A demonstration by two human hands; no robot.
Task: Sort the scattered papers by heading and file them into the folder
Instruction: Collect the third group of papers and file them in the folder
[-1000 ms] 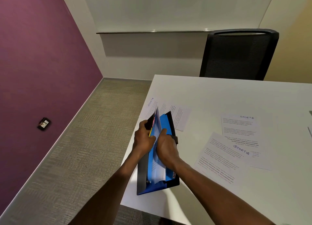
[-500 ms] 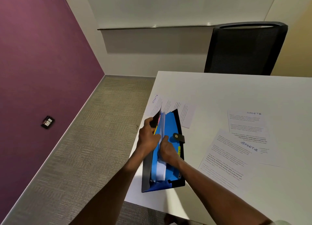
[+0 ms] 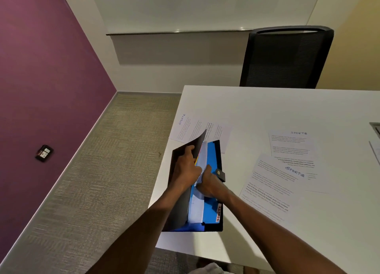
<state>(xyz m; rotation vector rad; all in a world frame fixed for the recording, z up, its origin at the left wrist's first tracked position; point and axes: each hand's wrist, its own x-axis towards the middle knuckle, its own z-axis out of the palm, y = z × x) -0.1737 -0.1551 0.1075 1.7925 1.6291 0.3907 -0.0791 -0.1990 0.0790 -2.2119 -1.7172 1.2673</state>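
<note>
3 loose sheets hdg "SPORTS" (image 3: 298,133) | folder (image 3: 213,210) tab "SPORTS" | left hand (image 3: 186,172) grips cover | right hand (image 3: 209,183) pinches paper (image 3: 196,208)

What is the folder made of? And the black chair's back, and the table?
The folder looks like thin matte plastic: its black cover bends in the left hand, and the blue dividers look smooth. The chair back seems to be black mesh in a hard frame, showing a fine weave. The table has a smooth white top, probably laminate; I can't be sure.
</note>
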